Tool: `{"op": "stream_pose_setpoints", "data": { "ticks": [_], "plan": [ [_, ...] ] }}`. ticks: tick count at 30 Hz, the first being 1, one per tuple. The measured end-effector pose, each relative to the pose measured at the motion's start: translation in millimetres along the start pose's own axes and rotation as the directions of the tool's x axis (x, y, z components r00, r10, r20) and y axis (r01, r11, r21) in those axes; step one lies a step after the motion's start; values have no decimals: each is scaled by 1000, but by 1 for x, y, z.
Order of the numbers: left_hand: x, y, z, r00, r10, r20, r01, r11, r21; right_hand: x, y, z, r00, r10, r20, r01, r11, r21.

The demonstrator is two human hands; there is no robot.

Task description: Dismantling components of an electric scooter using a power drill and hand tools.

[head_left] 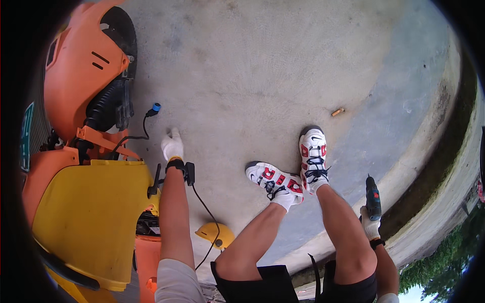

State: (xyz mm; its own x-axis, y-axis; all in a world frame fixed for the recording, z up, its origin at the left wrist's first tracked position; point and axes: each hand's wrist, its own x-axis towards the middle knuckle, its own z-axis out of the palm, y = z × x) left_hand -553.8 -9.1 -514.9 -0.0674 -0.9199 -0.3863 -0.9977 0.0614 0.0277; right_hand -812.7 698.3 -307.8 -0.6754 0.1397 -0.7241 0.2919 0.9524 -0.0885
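Note:
My left hand, in a white work glove, hangs over the concrete beside an orange-and-yellow scooter. Its fingers are slightly bent and a little apart, with nothing visible in them. Close by, a black cable ending in a blue plug comes out of the scooter's orange front part. A large yellow panel lies along the scooter beside my left forearm. Low on the right, my gloved right hand grips a dark blue cordless drill by its handle, its bit pointing away from me.
A yellow helmet lies on the ground between my left arm and legs. Beyond my shoes is a small orange-brown cylinder. A black wire runs from my left wrist. A concrete kerb curves along the right.

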Motion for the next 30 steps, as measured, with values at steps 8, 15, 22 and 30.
{"op": "stream_pose_setpoints", "data": {
  "ticks": [8,15,22,30],
  "plan": [
    [16,-14,10,968,-145,203,231,829,-510,-23,-24,0,997,79,-6,-76,977,201],
    [-113,63,-99,762,75,643,559,426,-712,-92,-77,-75,992,-128,-3,128,985,114],
    [-268,132,-335,682,443,582,329,525,-785,-232,-151,-228,782,-587,-209,567,810,-152],
    [-459,151,-576,732,638,240,331,-25,-943,-318,-263,-363,374,-925,-70,920,379,-99]
  ]
}}
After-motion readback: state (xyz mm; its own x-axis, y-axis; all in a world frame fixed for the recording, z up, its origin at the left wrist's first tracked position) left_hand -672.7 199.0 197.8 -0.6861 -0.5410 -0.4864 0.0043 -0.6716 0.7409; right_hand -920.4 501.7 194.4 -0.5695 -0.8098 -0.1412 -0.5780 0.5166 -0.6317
